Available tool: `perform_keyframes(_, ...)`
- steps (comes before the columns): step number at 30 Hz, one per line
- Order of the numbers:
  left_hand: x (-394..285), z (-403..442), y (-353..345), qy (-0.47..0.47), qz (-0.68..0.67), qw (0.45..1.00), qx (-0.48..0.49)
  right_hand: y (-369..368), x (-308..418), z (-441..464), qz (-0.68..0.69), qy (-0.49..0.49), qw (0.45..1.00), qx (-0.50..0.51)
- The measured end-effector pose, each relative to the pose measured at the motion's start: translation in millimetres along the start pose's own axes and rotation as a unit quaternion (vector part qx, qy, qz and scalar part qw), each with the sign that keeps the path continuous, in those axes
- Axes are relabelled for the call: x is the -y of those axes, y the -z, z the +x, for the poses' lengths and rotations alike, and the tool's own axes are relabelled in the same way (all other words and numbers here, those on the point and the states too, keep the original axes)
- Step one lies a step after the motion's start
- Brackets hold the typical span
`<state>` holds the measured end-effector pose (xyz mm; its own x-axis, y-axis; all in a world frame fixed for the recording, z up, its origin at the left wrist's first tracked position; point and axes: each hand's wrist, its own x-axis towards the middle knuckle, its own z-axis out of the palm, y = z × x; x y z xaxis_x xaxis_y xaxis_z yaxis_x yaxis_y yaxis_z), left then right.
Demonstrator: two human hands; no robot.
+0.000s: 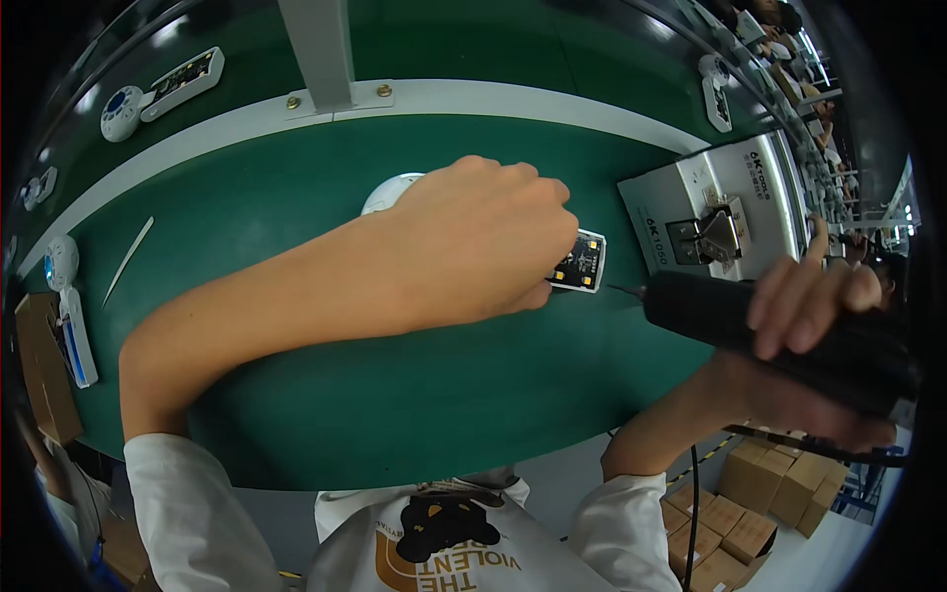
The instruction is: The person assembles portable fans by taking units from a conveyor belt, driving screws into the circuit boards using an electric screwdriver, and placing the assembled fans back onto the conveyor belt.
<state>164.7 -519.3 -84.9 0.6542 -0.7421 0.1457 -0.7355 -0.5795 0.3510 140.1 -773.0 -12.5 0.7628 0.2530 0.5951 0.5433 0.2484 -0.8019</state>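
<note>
My left hand (493, 237) reaches across the middle of the green table, back of the hand up, fingers curled down around a white device with a black circuit board (582, 264). The board end sticks out on the right, and a white rounded end (393, 190) shows behind the wrist. The fingertips and the device's middle are hidden. My right hand (804, 311), a little blurred, grips a black electric screwdriver (695, 308). Its thin bit points left, just short of the board end and apart from it.
A silver screw feeder (671, 197) stands at the right. On the left lie a thin white strip (128, 261), another white device (74, 335) and a cardboard box (44, 375). Beyond the white rail (227, 121) rests a similar device (182, 84). Other people sit at upper right.
</note>
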Motion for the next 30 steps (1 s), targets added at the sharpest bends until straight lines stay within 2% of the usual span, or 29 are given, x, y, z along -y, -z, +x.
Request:
perform_keyframes(1, -1, 0, 0, -0.005, -0.006, 1.0, 0.003, -2, 1, -3, 0.04, 0.069, 0.996, -0.05)
perform_keyframes(2, 0, 2, 1, -0.014, -0.01, 1.0, 0.007, -1, 5, -4, 0.047, 0.071, 0.995, -0.048)
perform_keyframes(4, 0, 3, 0, -0.014, -0.003, 1.0, 0.011, 8, 11, -5, -0.002, 0.043, 0.993, -0.11)
perform_keyframes(5, 0, 4, 0, -0.015, -0.002, 1.0, 0.014, 9, 3, -4, 0.008, 0.052, 0.993, -0.109)
perform_keyframes(7, -1, 3, -1, -0.017, 0.018, 1.0, 0.005, 9, -24, -6, 0.008, -0.039, 0.994, -0.099)
perform_keyframes(9, 2, 0, 2, -0.031, 0.01, 0.999, 0.006, 0, -35, -5, 0.024, -0.036, 0.991, -0.127)
perform_keyframes(11, 0, -2, 15, 0.004, 0.042, 0.999, 0.034, -11, -39, -10, 0.028, -0.055, 0.98, -0.19)
perform_keyframes(12, -1, 1, 20, 0.028, 0.056, 0.996, 0.059, -12, -41, -10, 0.027, -0.059, 0.98, -0.189)
perform_keyframes(15, 24, 24, 33, 0.048, 0.134, 0.988, -0.067, -16, -48, -11, 0.004, -0.079, 0.975, -0.206)
perform_keyframes(16, 34, 33, 42, 0.05, 0.177, 0.976, -0.121, -19, -52, -15, 0.01, -0.043, 0.98, -0.195)
perform_keyframes(18, 66, 62, 53, 0.096, 0.221, 0.962, -0.129, -18, -55, -16, 0.004, -0.012, 0.984, -0.18)
perform_keyframes(20, 83, 81, 70, 0.209, 0.231, 0.949, -0.053, -22, -53, -17, -0.007, -0.007, 0.984, -0.177)
perform_keyframes(22, 124, 92, 57, 0.266, 0.202, 0.942, -0.039, -29, -51, -15, -0.026, -0.007, 0.98, -0.195)
perform_keyframes(24, 133, 96, 50, 0.307, 0.191, 0.932, 0.006, -29, -49, -13, -0.046, -0.022, 0.98, -0.192)
perform_keyframes(26, 124, 108, 49, 0.336, 0.173, 0.925, 0.025, -27, -48, -11, -0.062, -0.035, 0.969, -0.235)
perform_keyframes(27, 119, 116, 41, 0.323, 0.174, 0.93, 0.035, -24, -47, -9, -0.077, -0.05, 0.975, -0.202)
perform_keyframes(29, 112, 127, 24, 0.203, 0.249, 0.942, -0.102, -19, -45, -9, -0.101, -0.082, 0.979, -0.156)
perform_keyframes(30, 105, 140, 16, 0.162, 0.229, 0.955, -0.099, -17, -47, -10, -0.104, -0.08, 0.979, -0.158)
